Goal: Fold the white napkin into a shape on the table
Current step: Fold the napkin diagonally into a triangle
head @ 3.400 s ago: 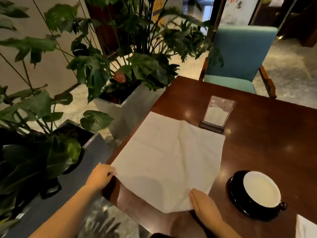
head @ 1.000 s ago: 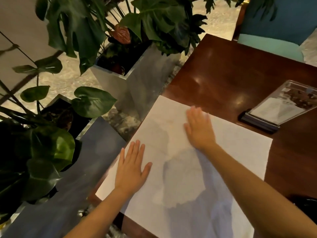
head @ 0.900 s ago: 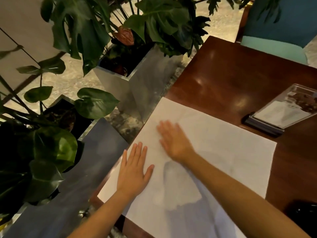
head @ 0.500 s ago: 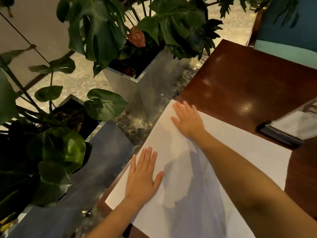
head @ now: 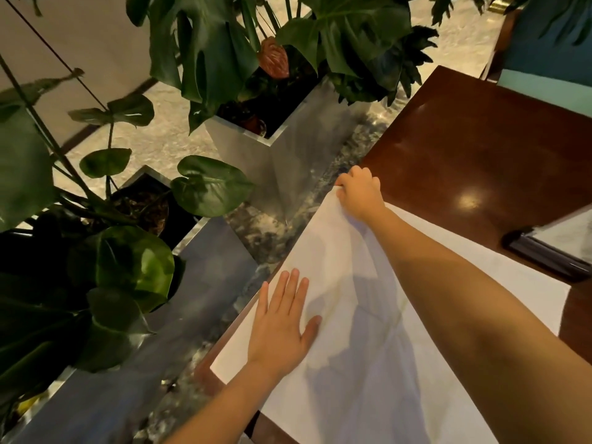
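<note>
My R fingers (head: 350, 184), flat a sec ago, now pinch napkin (head: 368, 363) corner. L hand (head: 282, 328) open, pressing it. Prob. 1st fold starts.

Dim warm indoor light, glare spots on the table (head: 464, 200), arm shadows on the napkin (head: 352, 363), wide-angle bending at edges

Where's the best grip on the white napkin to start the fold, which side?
The far corner of the white napkin, by the left edge of the table, pinched from above as the right hand does. Flat cloth gives purchase only at edges; the left hand pressing flat nearer in anchors it.
</note>
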Available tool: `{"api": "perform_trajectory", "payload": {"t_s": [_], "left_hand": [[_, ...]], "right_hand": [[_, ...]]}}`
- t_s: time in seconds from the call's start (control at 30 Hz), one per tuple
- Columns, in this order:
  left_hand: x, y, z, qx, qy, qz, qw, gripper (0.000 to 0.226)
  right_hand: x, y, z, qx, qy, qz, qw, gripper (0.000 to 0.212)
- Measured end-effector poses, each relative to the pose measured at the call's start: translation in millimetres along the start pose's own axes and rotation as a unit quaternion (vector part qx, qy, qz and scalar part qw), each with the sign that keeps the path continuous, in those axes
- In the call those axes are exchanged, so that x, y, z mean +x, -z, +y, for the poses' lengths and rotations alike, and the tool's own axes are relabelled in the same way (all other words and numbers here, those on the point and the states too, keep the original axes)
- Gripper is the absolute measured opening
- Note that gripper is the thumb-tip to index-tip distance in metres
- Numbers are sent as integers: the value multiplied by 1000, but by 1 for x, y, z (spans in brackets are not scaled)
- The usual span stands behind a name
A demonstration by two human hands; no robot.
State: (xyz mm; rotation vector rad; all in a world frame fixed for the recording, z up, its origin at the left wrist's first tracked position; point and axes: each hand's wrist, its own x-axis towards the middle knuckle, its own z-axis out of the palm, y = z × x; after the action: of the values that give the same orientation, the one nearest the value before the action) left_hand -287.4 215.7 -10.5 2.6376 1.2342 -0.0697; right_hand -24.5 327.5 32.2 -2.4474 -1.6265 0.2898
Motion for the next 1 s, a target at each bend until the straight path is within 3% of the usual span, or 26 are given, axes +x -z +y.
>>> {"api": "perform_trajectory", "payload": {"t_s": [0.17,0.33,0.47,0.63,0.77,1.0], "left_hand": [[0,5,0,4,-13,-22,1000,67],[0,14,1,12,-15,-70,997,75],[-5,17,5,4,-20,-79,997,79],[-63,11,21,-42,-146,-14,988,52],[-129,-4,38,-113,-175,19,978,47],[-172,-23,64,-66,-196,4,978,41]], "right_hand": [[-28,12,-1,70,-3,91,993,18],[-76,33,5,127,-15,133,983,14],[-120,44,17,193,-27,116,974,8],[-202,39,25,230,-44,98,967,9],[-275,25,28,263,-48,96,959,11],[-358,19,42,244,-31,74,966,7]]}}
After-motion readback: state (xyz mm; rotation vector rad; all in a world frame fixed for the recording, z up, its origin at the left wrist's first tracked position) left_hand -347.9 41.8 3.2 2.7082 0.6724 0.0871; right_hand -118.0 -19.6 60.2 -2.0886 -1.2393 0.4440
